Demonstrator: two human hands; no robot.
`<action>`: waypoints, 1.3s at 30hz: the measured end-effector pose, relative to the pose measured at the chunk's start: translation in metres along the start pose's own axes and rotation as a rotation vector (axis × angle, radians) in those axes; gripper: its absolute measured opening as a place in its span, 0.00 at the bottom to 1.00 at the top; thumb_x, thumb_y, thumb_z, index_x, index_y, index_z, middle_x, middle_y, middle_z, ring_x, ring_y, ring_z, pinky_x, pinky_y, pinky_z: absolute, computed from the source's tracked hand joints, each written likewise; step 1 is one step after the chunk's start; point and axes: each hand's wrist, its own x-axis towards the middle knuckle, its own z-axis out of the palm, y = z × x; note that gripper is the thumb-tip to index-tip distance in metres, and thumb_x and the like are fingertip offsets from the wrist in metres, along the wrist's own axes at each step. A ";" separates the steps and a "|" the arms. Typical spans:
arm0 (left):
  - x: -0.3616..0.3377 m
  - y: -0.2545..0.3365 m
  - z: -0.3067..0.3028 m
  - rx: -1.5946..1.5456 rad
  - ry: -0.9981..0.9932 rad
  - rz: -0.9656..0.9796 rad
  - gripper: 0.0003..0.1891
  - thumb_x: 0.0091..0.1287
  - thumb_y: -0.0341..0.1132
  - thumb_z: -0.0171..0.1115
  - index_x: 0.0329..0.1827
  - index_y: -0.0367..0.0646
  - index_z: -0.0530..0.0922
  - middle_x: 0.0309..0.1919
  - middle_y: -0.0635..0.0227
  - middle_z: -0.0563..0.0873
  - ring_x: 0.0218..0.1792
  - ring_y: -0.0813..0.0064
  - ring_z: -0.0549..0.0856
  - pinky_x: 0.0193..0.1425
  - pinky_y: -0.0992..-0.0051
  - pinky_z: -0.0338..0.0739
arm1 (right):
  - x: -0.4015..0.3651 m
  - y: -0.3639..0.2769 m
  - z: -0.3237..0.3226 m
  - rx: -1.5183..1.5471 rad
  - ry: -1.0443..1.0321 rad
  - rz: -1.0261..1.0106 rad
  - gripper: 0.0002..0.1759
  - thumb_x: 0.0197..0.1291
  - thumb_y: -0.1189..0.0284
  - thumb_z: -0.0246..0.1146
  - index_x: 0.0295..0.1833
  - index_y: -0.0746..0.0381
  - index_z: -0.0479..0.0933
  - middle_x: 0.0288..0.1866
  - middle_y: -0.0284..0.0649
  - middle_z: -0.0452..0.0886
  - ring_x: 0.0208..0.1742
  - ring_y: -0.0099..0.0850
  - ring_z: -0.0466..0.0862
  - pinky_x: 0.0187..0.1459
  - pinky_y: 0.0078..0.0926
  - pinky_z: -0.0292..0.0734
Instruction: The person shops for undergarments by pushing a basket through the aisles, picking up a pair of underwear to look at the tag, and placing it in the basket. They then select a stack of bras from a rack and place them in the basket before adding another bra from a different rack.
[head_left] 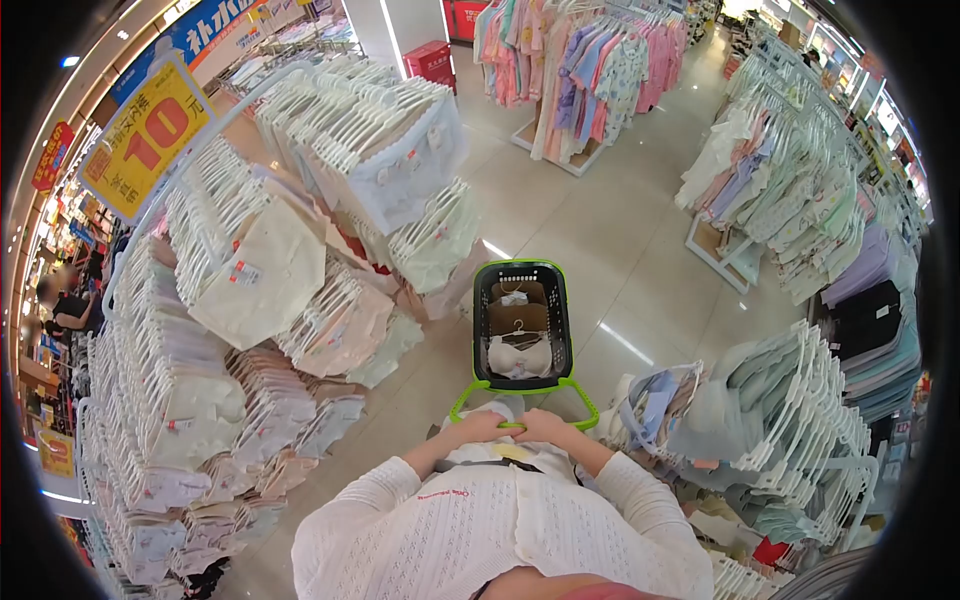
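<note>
Shop floor (620,250), basket (520,265) lengthwise ahead

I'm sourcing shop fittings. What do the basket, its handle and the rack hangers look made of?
Basket: looks like rigid black plastic, matte, with small moulded slots in its wall and a green rim. Handle, gripped by the left hand and right hand: lime-green, probably plastic or coated tube; cannot tell which. Hangers: thin white plastic, judging by their identical moulded shapes.

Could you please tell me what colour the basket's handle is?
The handle is bright green, matching the basket rim; the head view shows it best.
</note>
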 end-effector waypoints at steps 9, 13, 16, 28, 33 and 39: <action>0.066 0.004 -0.065 -0.120 -0.118 -0.029 0.37 0.54 0.69 0.45 0.39 0.40 0.81 0.37 0.49 0.82 0.42 0.55 0.80 0.46 0.62 0.72 | 0.021 0.049 -0.046 -0.118 0.102 0.158 0.21 0.41 0.52 0.63 0.35 0.57 0.81 0.34 0.44 0.81 0.39 0.41 0.81 0.41 0.40 0.75; 0.106 -0.008 -0.084 -0.140 -0.016 0.028 0.36 0.55 0.68 0.48 0.41 0.40 0.81 0.35 0.51 0.82 0.39 0.56 0.81 0.45 0.63 0.74 | 0.031 0.084 -0.073 -0.208 0.303 0.426 0.18 0.40 0.53 0.64 0.34 0.53 0.81 0.31 0.41 0.81 0.41 0.39 0.80 0.54 0.49 0.65; 0.132 -0.003 -0.112 -0.182 -0.116 -0.020 0.38 0.54 0.70 0.46 0.35 0.37 0.81 0.26 0.56 0.81 0.30 0.62 0.80 0.36 0.64 0.73 | 0.035 0.109 -0.089 -0.321 0.583 0.500 0.15 0.39 0.58 0.65 0.34 0.52 0.81 0.38 0.40 0.80 0.49 0.40 0.75 0.61 0.61 0.48; 0.198 0.004 -0.151 -0.381 -0.080 -0.162 0.40 0.50 0.72 0.48 0.26 0.34 0.80 0.21 0.60 0.81 0.24 0.67 0.81 0.29 0.69 0.73 | 0.076 0.158 -0.144 0.213 1.172 0.443 0.16 0.36 0.74 0.66 0.34 0.61 0.70 0.61 0.56 0.58 0.65 0.61 0.51 0.63 0.59 0.47; 0.239 0.005 -0.181 -0.516 -0.077 -0.254 0.39 0.49 0.73 0.50 0.21 0.36 0.78 0.15 0.65 0.78 0.19 0.71 0.78 0.26 0.71 0.72 | 0.095 0.186 -0.208 0.150 1.084 0.312 0.19 0.33 0.77 0.67 0.35 0.61 0.69 0.59 0.56 0.59 0.63 0.63 0.53 0.63 0.54 0.50; 0.279 0.015 -0.210 -0.652 0.109 -0.360 0.38 0.50 0.72 0.50 0.19 0.37 0.78 0.14 0.66 0.77 0.18 0.73 0.77 0.24 0.72 0.71 | 0.129 0.220 -0.276 0.050 0.995 0.186 0.17 0.32 0.78 0.67 0.33 0.62 0.70 0.55 0.54 0.62 0.60 0.60 0.57 0.60 0.54 0.55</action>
